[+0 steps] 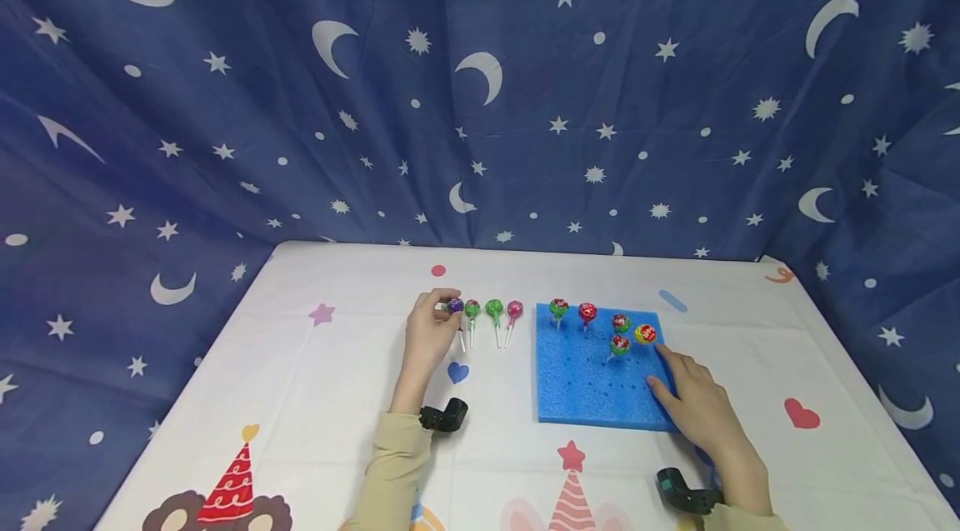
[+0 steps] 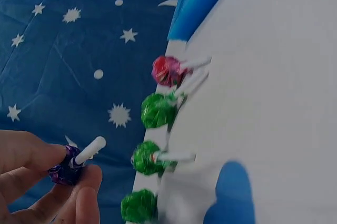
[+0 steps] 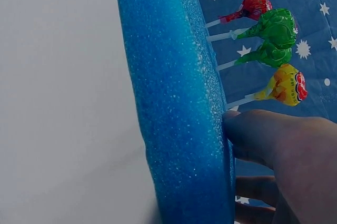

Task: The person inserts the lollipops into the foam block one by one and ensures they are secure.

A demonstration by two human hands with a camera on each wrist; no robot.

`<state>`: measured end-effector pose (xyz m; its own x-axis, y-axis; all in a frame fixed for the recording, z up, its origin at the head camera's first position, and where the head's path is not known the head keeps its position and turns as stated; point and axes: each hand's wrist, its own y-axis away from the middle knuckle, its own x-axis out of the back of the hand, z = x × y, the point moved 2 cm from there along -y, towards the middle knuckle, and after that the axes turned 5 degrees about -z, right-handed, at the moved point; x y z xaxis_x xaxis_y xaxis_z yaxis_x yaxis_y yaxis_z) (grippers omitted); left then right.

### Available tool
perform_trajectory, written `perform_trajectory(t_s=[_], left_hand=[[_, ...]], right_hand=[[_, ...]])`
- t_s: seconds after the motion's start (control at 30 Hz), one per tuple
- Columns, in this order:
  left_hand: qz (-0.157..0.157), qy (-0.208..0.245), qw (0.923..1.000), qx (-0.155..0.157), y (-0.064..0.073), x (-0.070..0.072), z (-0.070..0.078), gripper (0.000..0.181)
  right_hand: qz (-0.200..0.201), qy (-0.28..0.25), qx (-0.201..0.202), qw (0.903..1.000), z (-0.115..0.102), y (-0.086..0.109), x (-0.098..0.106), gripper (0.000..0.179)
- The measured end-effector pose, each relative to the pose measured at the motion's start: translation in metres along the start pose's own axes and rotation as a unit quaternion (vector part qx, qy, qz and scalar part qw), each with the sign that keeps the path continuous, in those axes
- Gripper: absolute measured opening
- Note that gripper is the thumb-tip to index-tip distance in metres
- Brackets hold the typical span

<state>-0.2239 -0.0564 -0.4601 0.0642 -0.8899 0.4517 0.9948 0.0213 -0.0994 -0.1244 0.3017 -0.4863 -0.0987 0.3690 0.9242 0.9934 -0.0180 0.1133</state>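
L hand pinches the purple lollipop by its wrapped head, thumb and fingertips curled round it, stick left bare. It's up at the L end of the loose row, L of the foam block; hard to say from these angles whether the stick's tip clears the tablecloth. R hand isn't clasping anything: fingers lie loose and spread at the foam block's R edge, thumb on its top, near the yellow lollipop.

Handling, judging by looks: lollipop is v. light, hard head, stiff thin stick, so no real load on the grip. Wrapper looks glossy, prob. a bit slick, and could twist under a lazy pinch. Head's round too, so best hold = thumb one side, fingers opp., as now; for finer aim, pinch lower, where wrapper gathers at the stick. Don't lever sideways: stick's prob. the weak bit, may bend or snap.

Foam block: prob. light and soft, dents easily, may slide or tip if pushed; hold it flat-handed at an edge, w/o squeezing. Five lollipops stand in it, sticks sunk in, all toward the far half. Loose row alongside: pink lollipop + three green-wrapped lollipops, lying flat; lift each by the head, approx. same pinch.
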Motion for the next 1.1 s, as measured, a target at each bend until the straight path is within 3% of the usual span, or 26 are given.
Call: perform_trajectory(t_s=[0.2, 0.5, 0.87, 1.1], left_hand=[[-0.027, 0.012, 0.9993, -0.025, 0.005, -0.014, 0.010, 0.028], [-0.056, 0.037, 0.9971, -0.037, 0.012, -0.034, 0.024, 0.027], [-0.093, 0.080, 0.9897, -0.073, 0.025, -0.058, 0.042, 0.024], [-0.121, 0.073, 0.9864, -0.085, 0.034, -0.072, 0.051, 0.025]], right_hand=[[0.002, -0.001, 0.003, 1.0000, 0.000, 0.000, 0.000, 0.065], [0.004, -0.003, 0.002, 1.0000, -0.001, 0.000, 0.001, 0.064], [0.001, -0.002, 0.001, 1.0000, 0.000, 0.001, 0.001, 0.065], [0.000, -0.003, 0.000, 1.0000, 0.000, -0.001, 0.000, 0.064]])
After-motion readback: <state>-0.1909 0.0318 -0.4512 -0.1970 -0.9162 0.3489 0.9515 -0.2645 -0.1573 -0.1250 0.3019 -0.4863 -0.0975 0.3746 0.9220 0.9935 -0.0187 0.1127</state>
